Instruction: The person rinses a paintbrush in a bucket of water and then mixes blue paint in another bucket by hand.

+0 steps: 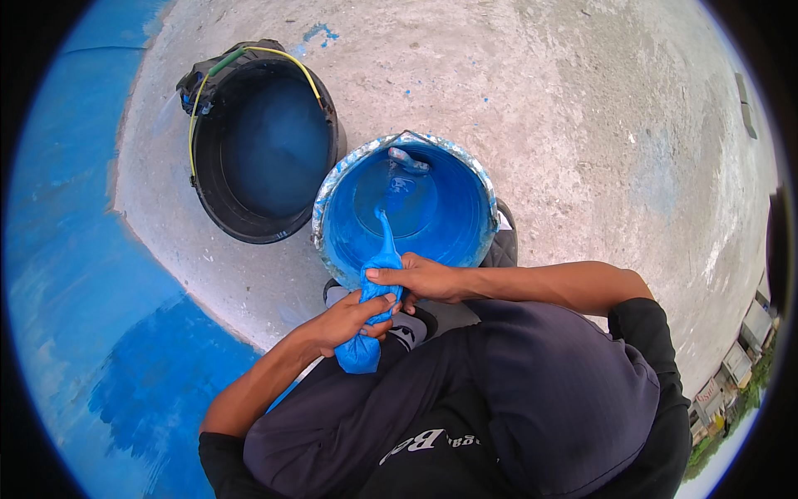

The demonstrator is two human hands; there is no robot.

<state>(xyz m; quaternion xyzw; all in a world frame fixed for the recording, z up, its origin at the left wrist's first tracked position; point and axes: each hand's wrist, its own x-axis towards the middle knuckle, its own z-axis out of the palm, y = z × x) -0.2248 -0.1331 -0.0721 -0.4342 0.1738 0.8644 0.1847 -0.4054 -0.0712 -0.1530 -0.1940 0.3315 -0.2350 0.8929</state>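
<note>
Between my two hands I grip a blue plastic bag, its bulging end low and its narrow end pointing into a paint bucket. My left hand is closed round the middle of the bag. Just above it, my right hand clasps the upper part, thumb across it. From the bag a tapering blue strip reaches over the bucket's near rim; whether it is plastic or flowing paint I cannot tell. The bucket's inside is coated blue, with liquid at the bottom. A pale, blue-smeared object rests against its far wall.
Left of the paint bucket stands a black bucket of cloudy bluish liquid, its yellow handle raised over the rim. Grey concrete floor bears blue spots. A blue-painted surface lies along the left. My shoe is near the bucket.
</note>
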